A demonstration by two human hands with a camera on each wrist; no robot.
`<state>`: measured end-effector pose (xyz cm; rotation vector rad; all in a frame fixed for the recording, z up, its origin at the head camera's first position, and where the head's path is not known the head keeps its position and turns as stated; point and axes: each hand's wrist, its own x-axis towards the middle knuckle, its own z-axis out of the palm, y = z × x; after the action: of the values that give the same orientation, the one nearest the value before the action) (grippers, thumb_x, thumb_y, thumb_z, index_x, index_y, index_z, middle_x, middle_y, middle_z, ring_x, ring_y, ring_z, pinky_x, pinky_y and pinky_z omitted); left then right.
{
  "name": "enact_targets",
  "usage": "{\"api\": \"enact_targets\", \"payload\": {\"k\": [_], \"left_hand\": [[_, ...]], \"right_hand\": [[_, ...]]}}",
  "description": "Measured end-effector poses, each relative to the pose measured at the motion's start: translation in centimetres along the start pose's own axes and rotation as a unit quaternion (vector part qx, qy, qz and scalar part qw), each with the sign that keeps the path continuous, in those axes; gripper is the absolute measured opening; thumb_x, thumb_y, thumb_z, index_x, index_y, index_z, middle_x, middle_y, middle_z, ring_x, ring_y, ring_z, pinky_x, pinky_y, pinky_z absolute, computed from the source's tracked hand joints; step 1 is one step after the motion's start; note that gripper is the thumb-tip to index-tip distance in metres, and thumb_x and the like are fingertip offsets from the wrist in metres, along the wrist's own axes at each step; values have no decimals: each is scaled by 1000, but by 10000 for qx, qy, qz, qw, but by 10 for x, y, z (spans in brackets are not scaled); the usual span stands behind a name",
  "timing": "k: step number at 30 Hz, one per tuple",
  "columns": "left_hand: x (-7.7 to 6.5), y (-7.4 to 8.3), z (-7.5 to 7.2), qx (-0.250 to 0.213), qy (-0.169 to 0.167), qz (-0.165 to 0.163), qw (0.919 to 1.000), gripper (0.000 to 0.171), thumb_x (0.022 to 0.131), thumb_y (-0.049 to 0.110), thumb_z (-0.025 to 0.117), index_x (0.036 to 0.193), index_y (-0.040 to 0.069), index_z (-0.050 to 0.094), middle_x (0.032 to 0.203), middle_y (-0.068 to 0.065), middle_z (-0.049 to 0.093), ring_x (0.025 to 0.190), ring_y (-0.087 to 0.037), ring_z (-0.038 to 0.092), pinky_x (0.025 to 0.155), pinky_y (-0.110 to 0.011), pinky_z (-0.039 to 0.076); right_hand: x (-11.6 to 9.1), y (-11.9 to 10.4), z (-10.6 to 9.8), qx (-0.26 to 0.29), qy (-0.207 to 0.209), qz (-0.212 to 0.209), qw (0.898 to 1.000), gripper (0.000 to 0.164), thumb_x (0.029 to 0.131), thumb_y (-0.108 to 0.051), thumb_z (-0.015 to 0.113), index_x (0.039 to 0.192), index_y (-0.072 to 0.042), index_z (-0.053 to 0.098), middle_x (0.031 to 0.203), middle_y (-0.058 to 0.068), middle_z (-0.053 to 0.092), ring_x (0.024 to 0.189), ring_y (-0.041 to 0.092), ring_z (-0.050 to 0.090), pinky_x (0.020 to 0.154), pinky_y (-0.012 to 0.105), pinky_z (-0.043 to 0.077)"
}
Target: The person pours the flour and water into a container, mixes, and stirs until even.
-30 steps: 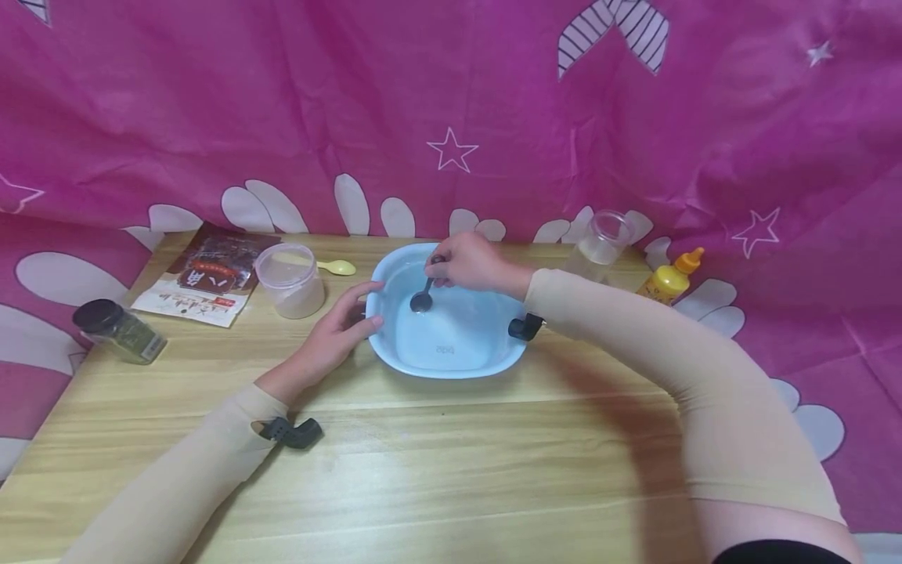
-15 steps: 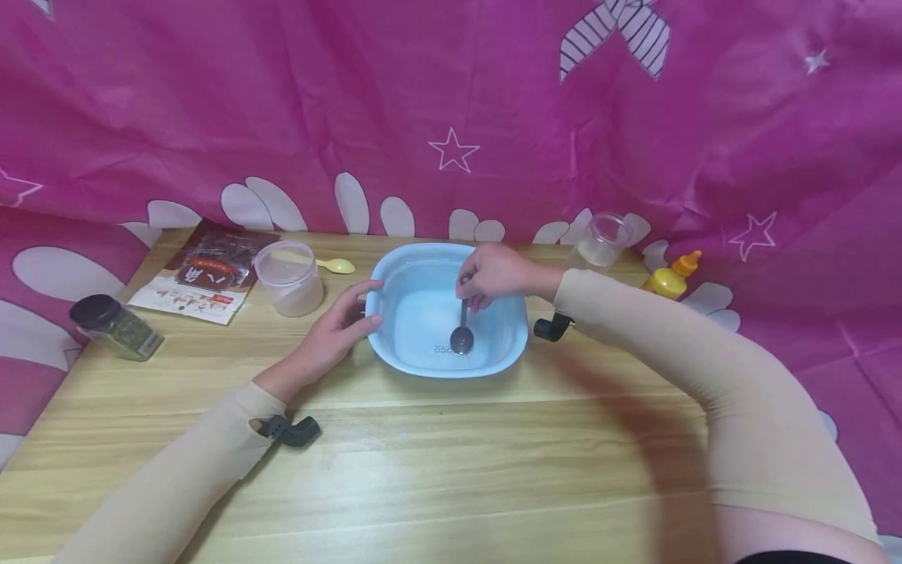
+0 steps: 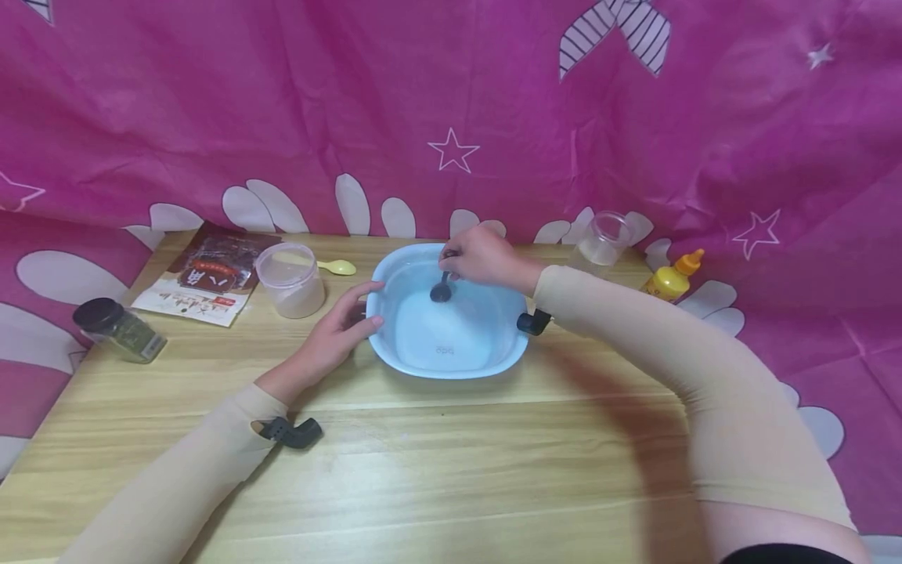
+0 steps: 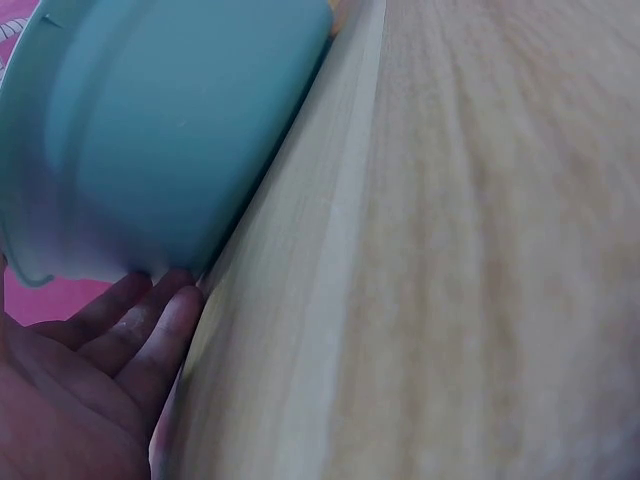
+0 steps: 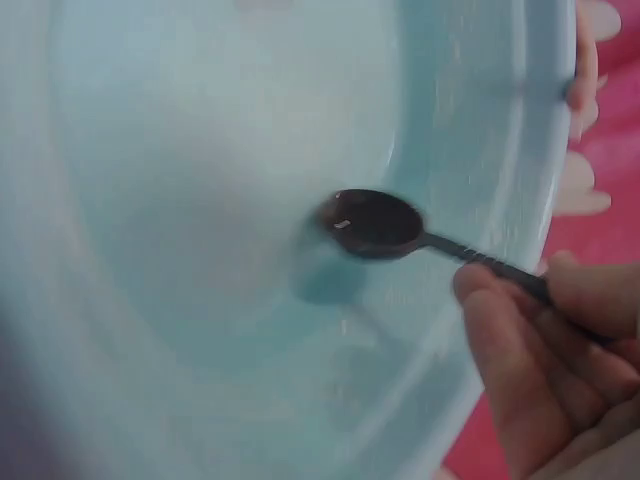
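Note:
A light blue plastic basin (image 3: 451, 362) stands on the wooden table in the head view; its inside looks wet, like clear water. My left hand (image 3: 338, 333) holds its left rim, with thumb and index finger over the edge. In the left wrist view the other fingers (image 4: 165, 345) touch the outside wall low down. My right hand (image 3: 482, 257) is over the far rim and pinches the handle of a small dark measuring spoon (image 5: 375, 223). The spoon's bowl is inside the basin, near the far wall, and a dark shadow shows below it in the right wrist view.
Left of the basin are a clear tub (image 3: 294, 291) of white powder, a yellow spoon (image 3: 337, 267), a brown and white packet (image 3: 204, 274) and a black-capped spice jar (image 3: 120, 330). At right are a clear container (image 3: 599, 241) and a yellow squeeze bottle (image 3: 669, 282).
The spoon in my right hand went toward the near right of the basin, then back to the far side. My left hand stays on the rim, and the basin has not visibly moved.

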<state>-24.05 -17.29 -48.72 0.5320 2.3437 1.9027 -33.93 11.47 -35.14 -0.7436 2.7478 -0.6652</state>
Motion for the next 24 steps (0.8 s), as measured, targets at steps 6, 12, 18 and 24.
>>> {"api": "enact_targets", "payload": {"k": [6,12,18,24], "left_hand": [[-1,2,0,-15,-39,66,10000,60,114,19,63,170,20,42,157,-29,58,144,-44,58,110,-26,49],[1,0,1,-89,22,81,9999,60,113,16,65,169,18,45,150,-30,62,138,-43,61,105,-24,53],[1,1,1,-145,18,111,9998,60,113,15,64,169,17,44,152,-31,61,140,-44,60,104,-23,53],[1,-1,1,-51,26,40,10000,60,113,18,65,169,20,44,154,-28,61,141,-43,60,108,-26,50]], "right_hand": [[-11,-10,15,903,-731,-358,9926,16,107,-19,78,116,-9,87,95,-2,83,96,22,81,85,32,63],[-20,-5,9,1186,-1706,-232,9779,15,105,-15,79,111,-3,86,94,2,84,93,23,84,83,32,67],[-17,12,-11,190,-1506,101,9884,17,105,-12,74,108,1,84,87,5,82,81,18,81,78,31,66],[-11,15,-19,-943,-468,-72,9944,16,105,-17,74,105,-7,87,81,0,77,95,16,70,83,34,54]]}}
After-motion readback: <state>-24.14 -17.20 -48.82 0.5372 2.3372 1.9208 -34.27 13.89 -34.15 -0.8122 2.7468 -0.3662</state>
